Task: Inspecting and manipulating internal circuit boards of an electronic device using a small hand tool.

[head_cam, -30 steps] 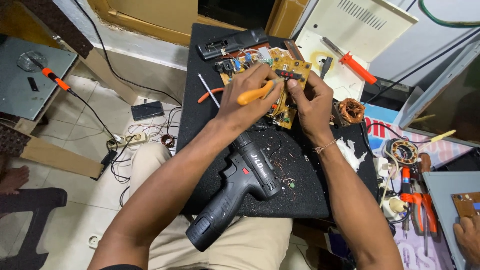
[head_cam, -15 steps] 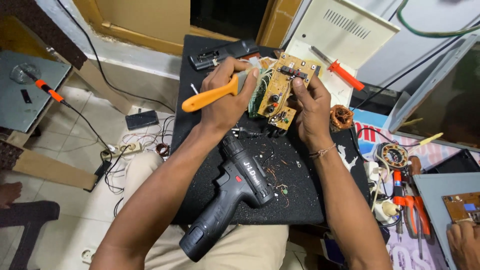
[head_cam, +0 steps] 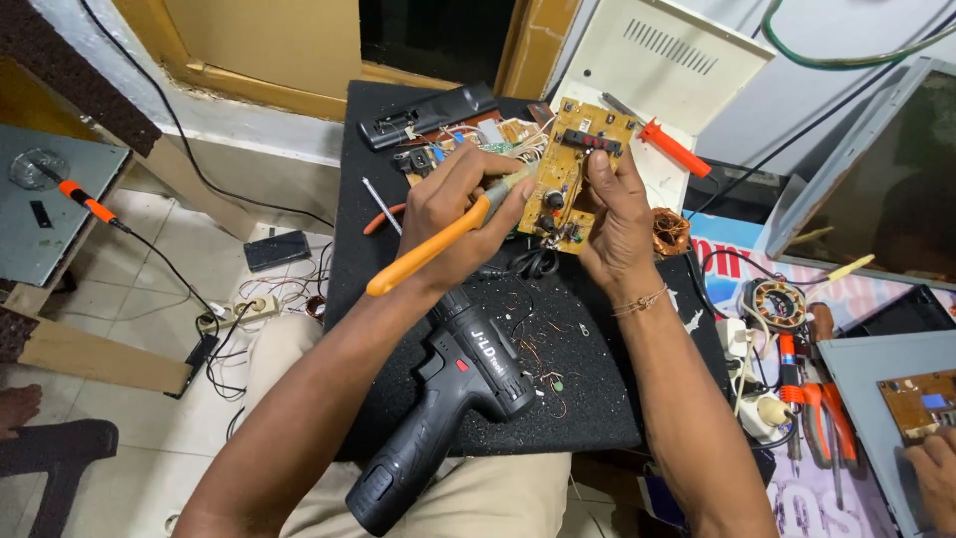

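My left hand (head_cam: 453, 214) grips an orange-handled soldering iron (head_cam: 438, 244), its tip pointing at the face of a yellow circuit board (head_cam: 573, 164). My right hand (head_cam: 617, 214) holds that board tilted up on its edge above the black work pad (head_cam: 383, 329). A black cordless drill (head_cam: 443, 403) lies on the pad just below my left forearm, handle toward me. Bits of wire and solder are scattered on the pad to the right of the drill.
A black remote-like case (head_cam: 423, 115) and other small boards lie at the pad's far edge. A red-handled screwdriver (head_cam: 672, 144) rests on a cream metal cover. Copper coils (head_cam: 672, 229), pliers (head_cam: 817, 408) and plugs crowd the right side. Another person's hand (head_cam: 931, 468) touches a board at lower right.
I have raised the circuit board more upright and turned the soldering iron so its tip now meets the board. The view has shifted slightly closer.
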